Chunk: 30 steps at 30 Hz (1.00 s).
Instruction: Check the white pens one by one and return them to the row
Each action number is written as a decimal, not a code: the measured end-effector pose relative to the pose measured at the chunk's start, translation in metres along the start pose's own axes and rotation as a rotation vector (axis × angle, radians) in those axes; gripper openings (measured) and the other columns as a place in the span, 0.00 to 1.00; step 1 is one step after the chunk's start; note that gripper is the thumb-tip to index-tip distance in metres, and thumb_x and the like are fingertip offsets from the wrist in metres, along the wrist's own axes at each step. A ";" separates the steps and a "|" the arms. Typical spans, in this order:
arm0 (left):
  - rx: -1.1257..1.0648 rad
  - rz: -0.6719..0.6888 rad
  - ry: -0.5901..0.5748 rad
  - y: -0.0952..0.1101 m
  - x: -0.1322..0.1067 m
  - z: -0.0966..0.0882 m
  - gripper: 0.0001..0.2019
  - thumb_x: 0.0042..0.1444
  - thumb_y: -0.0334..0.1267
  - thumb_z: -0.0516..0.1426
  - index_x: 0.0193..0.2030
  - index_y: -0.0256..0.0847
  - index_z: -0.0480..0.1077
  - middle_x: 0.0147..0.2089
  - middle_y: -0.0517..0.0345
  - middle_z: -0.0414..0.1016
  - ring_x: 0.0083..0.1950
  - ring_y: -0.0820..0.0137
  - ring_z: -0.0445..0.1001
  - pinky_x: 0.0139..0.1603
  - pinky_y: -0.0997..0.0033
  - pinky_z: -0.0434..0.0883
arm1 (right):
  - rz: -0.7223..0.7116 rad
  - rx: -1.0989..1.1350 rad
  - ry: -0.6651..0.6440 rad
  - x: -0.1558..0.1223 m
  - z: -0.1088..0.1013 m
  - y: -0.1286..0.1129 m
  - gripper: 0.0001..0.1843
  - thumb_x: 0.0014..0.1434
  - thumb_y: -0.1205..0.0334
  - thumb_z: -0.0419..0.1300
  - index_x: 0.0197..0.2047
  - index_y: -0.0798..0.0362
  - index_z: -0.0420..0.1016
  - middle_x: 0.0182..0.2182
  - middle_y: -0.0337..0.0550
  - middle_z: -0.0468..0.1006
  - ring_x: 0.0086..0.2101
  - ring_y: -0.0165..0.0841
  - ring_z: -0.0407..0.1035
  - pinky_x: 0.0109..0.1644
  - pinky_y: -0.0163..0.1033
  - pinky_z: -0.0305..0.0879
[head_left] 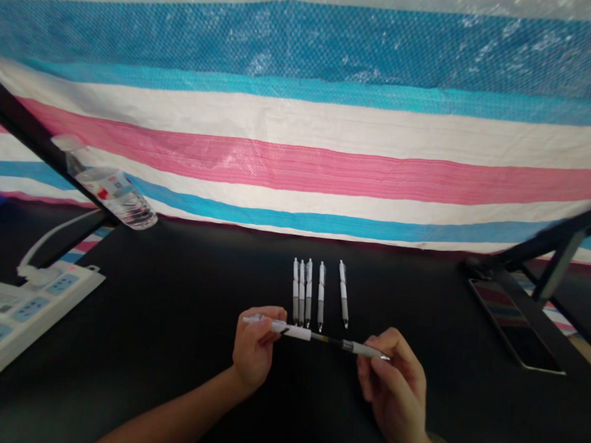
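Observation:
My left hand (255, 347) is closed around the white upper barrel (296, 331) of a pen, its clicker end pointing left. In my right hand (396, 389), thumb and fingers pinch the pen's grey front grip (363, 349), with the metal tip toward the right. Between the two separated halves a dark ink refill (327, 339) shows, bridging the gap. Just beyond my hands, several white-and-grey pens (309, 290) lie in a row on the black table, tips toward me. One pen (343, 292) sits a little apart at the row's right end.
A white power strip (27, 314) with a plugged-in cord is at the left. A clear water bottle (118, 194) stands at the back left. On the right lies a dark phone (513, 326) beside a black metal support (558, 259). Striped sheeting (298, 169) hangs behind the table.

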<state>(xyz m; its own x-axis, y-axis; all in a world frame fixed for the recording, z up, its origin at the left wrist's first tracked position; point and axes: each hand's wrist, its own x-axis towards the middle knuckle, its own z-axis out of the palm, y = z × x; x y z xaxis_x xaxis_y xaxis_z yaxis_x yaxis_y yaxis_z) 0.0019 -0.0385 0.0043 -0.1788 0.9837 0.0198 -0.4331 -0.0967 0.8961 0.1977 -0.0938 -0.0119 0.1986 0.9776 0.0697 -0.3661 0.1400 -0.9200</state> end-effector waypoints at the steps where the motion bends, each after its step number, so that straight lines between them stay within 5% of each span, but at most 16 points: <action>1: -0.035 -0.016 0.009 0.000 0.000 0.000 0.18 0.43 0.42 0.58 0.10 0.42 0.56 0.13 0.67 0.47 0.18 0.76 0.51 0.20 0.72 0.54 | -0.008 -0.006 0.007 -0.001 0.000 0.000 0.08 0.63 0.57 0.63 0.35 0.51 0.72 0.22 0.34 0.69 0.15 0.23 0.57 0.14 0.25 0.50; 12: -0.098 -0.049 -0.001 0.001 0.003 -0.003 0.19 0.43 0.40 0.60 0.09 0.41 0.58 0.12 0.67 0.47 0.17 0.77 0.50 0.20 0.73 0.53 | -0.044 -0.036 0.008 0.002 0.001 -0.003 0.07 0.64 0.59 0.61 0.34 0.50 0.70 0.23 0.34 0.68 0.16 0.23 0.56 0.15 0.26 0.47; 18: -0.119 -0.035 0.055 0.001 0.004 -0.001 0.11 0.42 0.40 0.60 0.15 0.37 0.71 0.12 0.69 0.47 0.16 0.77 0.50 0.20 0.74 0.53 | -0.016 0.015 0.014 0.001 0.000 -0.002 0.07 0.63 0.59 0.61 0.34 0.51 0.71 0.23 0.34 0.69 0.16 0.23 0.57 0.15 0.26 0.48; 24: -0.105 -0.058 0.006 0.002 0.004 0.000 0.16 0.44 0.41 0.59 0.10 0.40 0.63 0.12 0.68 0.45 0.18 0.76 0.49 0.20 0.73 0.52 | -0.017 0.013 0.023 0.002 0.001 -0.002 0.06 0.63 0.59 0.62 0.34 0.50 0.72 0.23 0.34 0.68 0.17 0.23 0.57 0.15 0.24 0.50; 30: -0.092 -0.084 -0.024 -0.004 -0.001 -0.002 0.15 0.44 0.40 0.58 0.12 0.39 0.65 0.14 0.68 0.45 0.18 0.77 0.47 0.19 0.73 0.48 | 0.009 -0.103 -0.110 -0.001 -0.004 0.000 0.04 0.66 0.60 0.61 0.39 0.51 0.74 0.24 0.36 0.73 0.17 0.24 0.64 0.18 0.26 0.58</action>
<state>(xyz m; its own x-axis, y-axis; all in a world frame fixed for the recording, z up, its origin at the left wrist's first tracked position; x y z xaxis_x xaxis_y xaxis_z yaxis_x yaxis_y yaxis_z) 0.0024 -0.0392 -0.0005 -0.1175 0.9922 -0.0422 -0.5248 -0.0260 0.8508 0.2009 -0.0959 -0.0135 0.0929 0.9908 0.0983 -0.2712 0.1202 -0.9550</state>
